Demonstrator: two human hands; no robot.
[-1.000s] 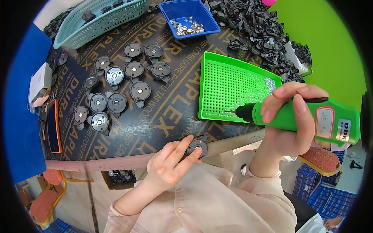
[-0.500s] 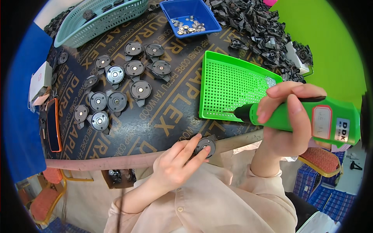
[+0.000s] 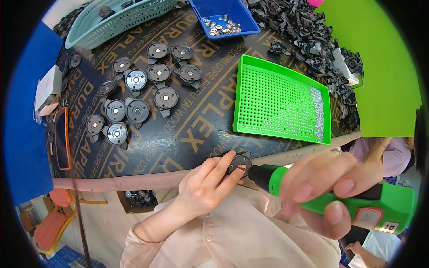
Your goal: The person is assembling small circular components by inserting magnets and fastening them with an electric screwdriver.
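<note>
My left hand (image 3: 204,185) is closed on a dark grey round part (image 3: 240,165) at the table's front edge, its fingers lying across the disc. My right hand (image 3: 319,187) wraps round a green electric screwdriver (image 3: 357,207), held nearly level. The screwdriver's black nose points left and its tip is at the round part, by my left fingertips; whether it touches a screw I cannot make out. Just beyond stands a green perforated tray (image 3: 272,100) with small silver screws (image 3: 317,114) gathered along its right side. Several similar round parts (image 3: 137,110) with metal centres lie on the left of the table.
A blue bin (image 3: 223,20) of small metal pieces and a pale green basket (image 3: 116,27) stand at the back. Black plastic parts (image 3: 304,40) are heaped at back right. An orange-edged phone (image 3: 62,138) lies far left. Another person (image 3: 384,154) sits at the right.
My right hand has brought the screwdriver from over the green tray down toward me, its tip now at the round part. My left hand keeps its hold. The view has shifted slightly.
</note>
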